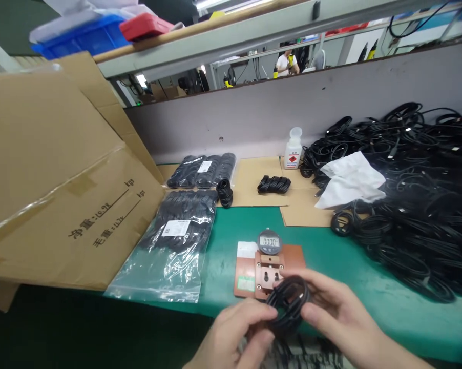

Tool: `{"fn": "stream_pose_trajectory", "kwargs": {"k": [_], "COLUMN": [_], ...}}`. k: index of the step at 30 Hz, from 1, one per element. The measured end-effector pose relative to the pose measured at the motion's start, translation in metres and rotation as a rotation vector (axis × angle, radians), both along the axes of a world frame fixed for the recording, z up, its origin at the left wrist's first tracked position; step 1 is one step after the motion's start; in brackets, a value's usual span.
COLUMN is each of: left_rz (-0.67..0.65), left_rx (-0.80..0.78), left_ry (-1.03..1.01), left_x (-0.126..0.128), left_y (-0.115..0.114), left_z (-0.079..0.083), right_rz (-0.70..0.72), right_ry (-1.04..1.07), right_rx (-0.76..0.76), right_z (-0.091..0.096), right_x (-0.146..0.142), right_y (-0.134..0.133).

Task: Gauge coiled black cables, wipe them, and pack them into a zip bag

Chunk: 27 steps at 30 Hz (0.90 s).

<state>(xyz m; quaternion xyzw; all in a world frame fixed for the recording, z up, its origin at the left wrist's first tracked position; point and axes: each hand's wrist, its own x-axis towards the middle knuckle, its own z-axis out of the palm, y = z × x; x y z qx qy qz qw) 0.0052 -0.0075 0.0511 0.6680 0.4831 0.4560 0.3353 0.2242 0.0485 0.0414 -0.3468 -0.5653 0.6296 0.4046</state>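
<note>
- A factory bench: a green-matted desk [338, 256] against a grey back panel, with other work stations visible beyond it.
- Both grips are clenched on one coiled cable [288, 303]. The left hand [231, 333] pinches its near-left rim between thumb and fingers. The right hand [333, 307] wraps the far-right side, fingers curled over the loops.
- The coil sits between the hands at the desk's front edge, ring tilted so its opening faces up toward the person. Neither hand is nearer; both wrists come in low from the near side.
- Straight ahead of the coil lies a brown fixture [292, 256], its long axis running away from the person, with a digital gauge [269, 242] at the far end. The coil overlaps the fixture's near edge in view; whether they touch cannot be told.
- To the left are bagged cables [177, 230] and an open cardboard box [54, 179].
- To the right is a heap of loose cables [419, 205], with a white cloth [352, 179] on it and a white bottle [293, 148] behind.
</note>
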Motion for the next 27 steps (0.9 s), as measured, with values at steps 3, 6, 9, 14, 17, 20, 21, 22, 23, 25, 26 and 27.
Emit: {"fn": "stream_pose_trajectory", "kwargs": {"k": [3,6,9,14,17,20,21,22,23,25,26,27], "left_rz": [-0.109,0.103,0.190,0.289,0.347,0.374,0.375,0.372,0.362,0.323,0.297,0.270], "left_rx": [0.004,-0.030,-0.051,-0.153,-0.189,-0.207,-0.209,-0.208,-0.204,-0.193,-0.191,-0.197], "left_ry": [0.163,0.408,0.518,0.744,0.813,0.810,0.794,0.772,0.743,0.663,0.613,0.557], "left_x": [-0.006,-0.014,-0.021,-0.026,-0.025,-0.024,-0.022,-0.020,-0.018,-0.010,-0.005,0.001], "left_y": [0.046,0.116,0.188,0.244,0.244,0.239,0.237,0.237,0.237,0.244,0.251,0.261], "left_z": [0.022,0.027,0.016,-0.012,-0.020,-0.020,-0.018,-0.016,-0.013,-0.008,-0.005,-0.003], "right_rz": [0.032,-0.148,-0.252,-0.243,-0.225,-0.206,-0.202,-0.198,-0.196,-0.192,-0.190,-0.190], "right_ry": [0.019,-0.073,-0.210,-0.249,-0.269,-0.289,-0.295,-0.300,-0.303,-0.306,-0.307,-0.309], "right_rx": [-0.001,0.083,0.139,0.186,0.203,0.216,0.219,0.221,0.224,0.229,0.232,0.235], "right_z": [0.010,-0.001,-0.023,-0.049,-0.053,-0.056,-0.058,-0.059,-0.061,-0.063,-0.063,-0.062], "right_x": [0.002,0.004,0.008,0.017,0.018,0.017,0.017,0.016,0.016,0.015,0.015,0.015], "right_y": [0.043,0.094,0.133,0.146,0.146,0.149,0.150,0.151,0.152,0.153,0.153,0.153]}}
